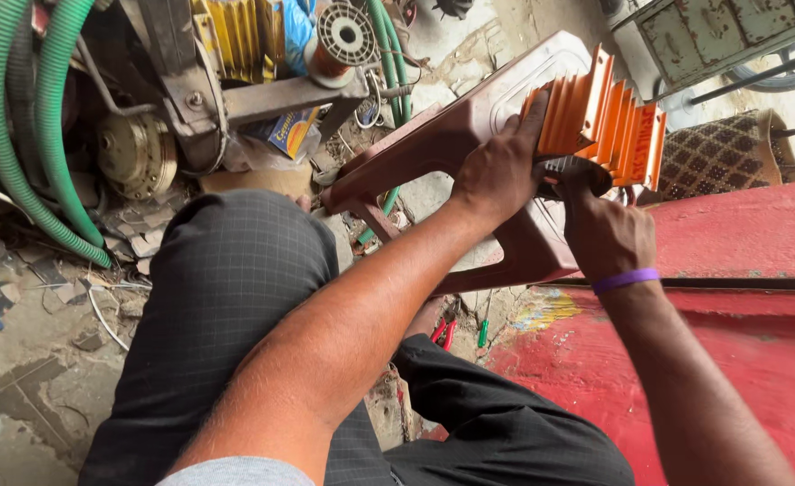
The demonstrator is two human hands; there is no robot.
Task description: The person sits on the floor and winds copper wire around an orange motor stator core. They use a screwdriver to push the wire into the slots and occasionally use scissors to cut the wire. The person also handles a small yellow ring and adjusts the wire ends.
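Observation:
Both of my hands hold an orange finned metal housing (606,126) that rests on a brown plastic stool (469,135). My left hand (501,166) grips its near left side, fingers pressed along the fins. Under the housing's lower edge, my right hand (604,236) clasps it; a purple band circles that wrist. A dark round part shows beneath the fins between the hands. My legs in dark trousers (226,297) fill the lower middle.
Green corrugated hoses (28,135) hang at the left. A spool of copper wire (339,40) sits on a metal stand at the top. A red painted surface (739,342) spans the right. Red-handled pliers (444,331) and a green-handled screwdriver (484,333) lie on the littered floor.

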